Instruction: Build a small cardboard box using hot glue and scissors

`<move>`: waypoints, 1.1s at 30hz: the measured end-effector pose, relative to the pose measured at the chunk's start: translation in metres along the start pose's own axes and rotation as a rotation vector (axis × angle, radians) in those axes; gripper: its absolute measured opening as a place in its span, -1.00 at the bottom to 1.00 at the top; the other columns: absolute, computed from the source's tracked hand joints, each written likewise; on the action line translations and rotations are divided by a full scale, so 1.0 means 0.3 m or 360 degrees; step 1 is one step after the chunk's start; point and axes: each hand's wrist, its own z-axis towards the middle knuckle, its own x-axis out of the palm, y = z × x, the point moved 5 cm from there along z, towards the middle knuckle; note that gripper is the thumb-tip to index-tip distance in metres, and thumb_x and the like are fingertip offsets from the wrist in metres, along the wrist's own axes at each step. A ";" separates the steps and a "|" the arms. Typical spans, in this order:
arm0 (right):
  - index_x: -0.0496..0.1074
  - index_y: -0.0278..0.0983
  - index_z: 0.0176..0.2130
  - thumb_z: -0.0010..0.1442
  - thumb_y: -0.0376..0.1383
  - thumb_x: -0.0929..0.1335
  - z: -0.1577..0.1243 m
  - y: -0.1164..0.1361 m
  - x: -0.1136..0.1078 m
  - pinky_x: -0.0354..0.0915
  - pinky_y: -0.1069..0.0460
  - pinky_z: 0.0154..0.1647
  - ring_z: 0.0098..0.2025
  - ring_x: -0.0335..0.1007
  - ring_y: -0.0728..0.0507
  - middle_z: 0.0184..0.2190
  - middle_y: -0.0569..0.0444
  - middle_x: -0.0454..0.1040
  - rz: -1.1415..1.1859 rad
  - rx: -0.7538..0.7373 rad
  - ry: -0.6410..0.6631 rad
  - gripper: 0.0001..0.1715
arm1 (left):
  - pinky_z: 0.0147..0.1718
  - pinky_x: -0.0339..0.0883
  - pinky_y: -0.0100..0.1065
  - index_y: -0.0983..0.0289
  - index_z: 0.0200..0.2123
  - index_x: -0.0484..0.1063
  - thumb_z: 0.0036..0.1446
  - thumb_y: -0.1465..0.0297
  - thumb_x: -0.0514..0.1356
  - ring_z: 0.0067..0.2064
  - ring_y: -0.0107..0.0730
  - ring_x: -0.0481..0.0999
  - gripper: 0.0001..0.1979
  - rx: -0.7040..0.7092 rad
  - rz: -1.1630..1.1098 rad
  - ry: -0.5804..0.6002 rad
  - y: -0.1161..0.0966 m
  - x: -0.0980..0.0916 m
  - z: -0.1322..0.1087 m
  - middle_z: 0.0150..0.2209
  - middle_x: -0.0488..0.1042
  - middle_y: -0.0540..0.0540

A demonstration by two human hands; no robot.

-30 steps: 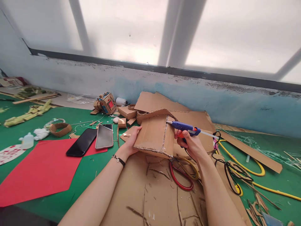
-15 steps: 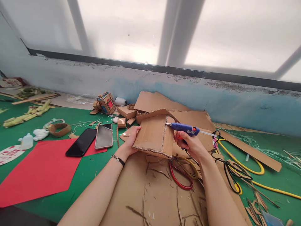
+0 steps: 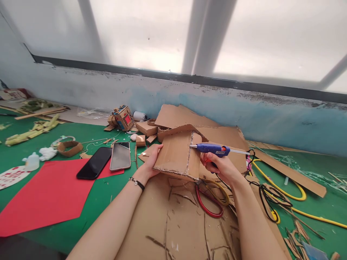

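My left hand [image 3: 150, 163] grips the left edge of a folded cardboard piece [image 3: 177, 154] and holds it tilted above a large cardboard sheet [image 3: 176, 224]. A blue glue gun [image 3: 214, 149] with an orange trigger sits in my right hand [image 3: 218, 167], fingers wrapped round its handle. The gun's nozzle touches the seam line on the cardboard piece, about halfway down it. A clear glue stick pokes out of the gun's back end toward the right.
Two phones [image 3: 108, 160] lie on a red paper sheet [image 3: 46, 195] on the green table [image 3: 89, 213]. Red-handled scissors [image 3: 208, 206] lie under my right wrist. Yellow and black cables [image 3: 276, 195] tangle at the right. Cardboard scraps, a small cardboard model [image 3: 123, 117] and a wall stand behind.
The glue gun's nozzle has slid down the seam of the cardboard piece and slightly left. My left hand keeps its hold in the same place.
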 end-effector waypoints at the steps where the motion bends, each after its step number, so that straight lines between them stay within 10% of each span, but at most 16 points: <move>1: 0.46 -0.28 -0.39 0.19 0.10 0.54 -0.002 -0.002 0.000 -0.23 0.06 -0.59 -0.65 -0.14 0.14 -0.47 0.12 0.43 -0.0003 0.0008 0.0014 -0.47 | -0.28 0.55 -0.27 0.36 0.07 0.55 0.40 0.05 0.11 -0.23 -0.11 0.73 -0.50 0.0002 -0.0005 0.0003 0.000 -0.002 0.002 -0.20 0.72 0.25; 33: 0.45 -0.25 -0.32 0.10 0.12 0.59 0.021 0.004 -0.003 -0.14 0.07 -0.63 -0.66 -0.04 0.11 -0.52 0.13 0.44 0.0005 -0.0124 -0.0370 -0.45 | -0.30 0.50 -0.28 0.34 0.04 0.57 0.37 0.03 0.14 -0.25 -0.14 0.69 -0.49 0.0024 -0.0020 0.0040 0.003 -0.023 0.023 -0.20 0.71 0.23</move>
